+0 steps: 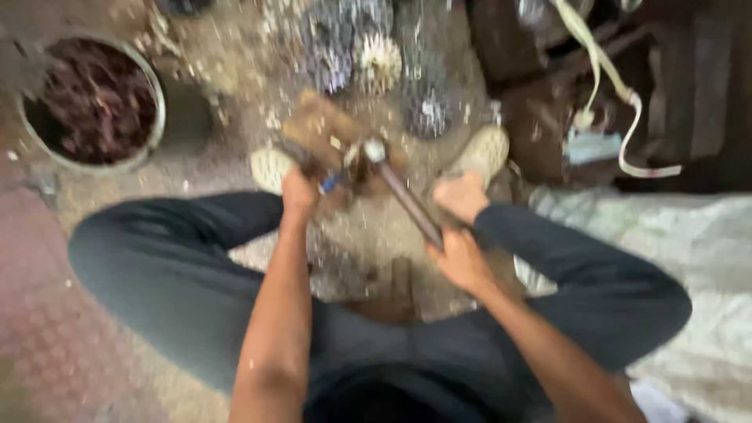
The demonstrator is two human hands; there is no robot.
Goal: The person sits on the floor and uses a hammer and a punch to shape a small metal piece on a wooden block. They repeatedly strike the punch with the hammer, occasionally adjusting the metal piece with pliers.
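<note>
While seated on the floor [47, 329], left hand [299, 192] grips a small piece on the wooden block [325, 129], right hand [462, 258] closed round a hammer handle [411, 205]. Chips scattered, bowl [153, 117] approx. full; work looks mid-way.

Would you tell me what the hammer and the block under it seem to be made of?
The hammer, gripped by the right hand, seems to have a pale, shiny metal head on a dark, dull handle, possibly wood; blur leaves that open. The block, beside the left hand, looks like raw brown wood, rough and matt.
</note>
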